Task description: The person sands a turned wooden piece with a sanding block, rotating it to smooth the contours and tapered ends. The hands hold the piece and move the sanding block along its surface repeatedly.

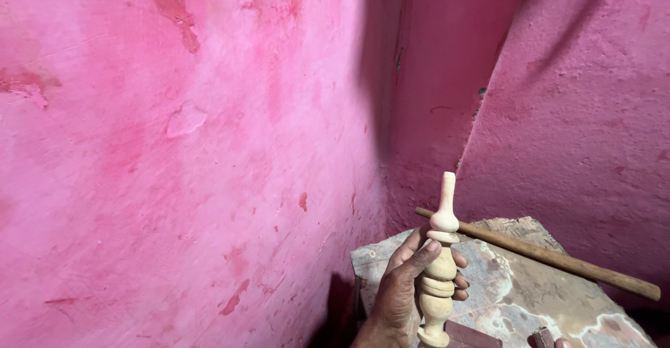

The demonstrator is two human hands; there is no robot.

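Note:
My left hand (401, 295) rises from the bottom edge and is shut around a pale turned wooden spindle (442, 250). It holds the spindle upright, thumb across the front and fingertips showing on the right side. The spindle has rounded beads and a slim tapered top that stands above the hand. My right hand is not in view.
A worn, stained slab (530, 299) lies below the hand in the corner of rough pink walls (174, 145). A long brown wooden stick (551, 256) lies slanted across the slab's far side. A reddish-brown block (471, 335) and a small dark piece (541, 337) sit at the bottom edge.

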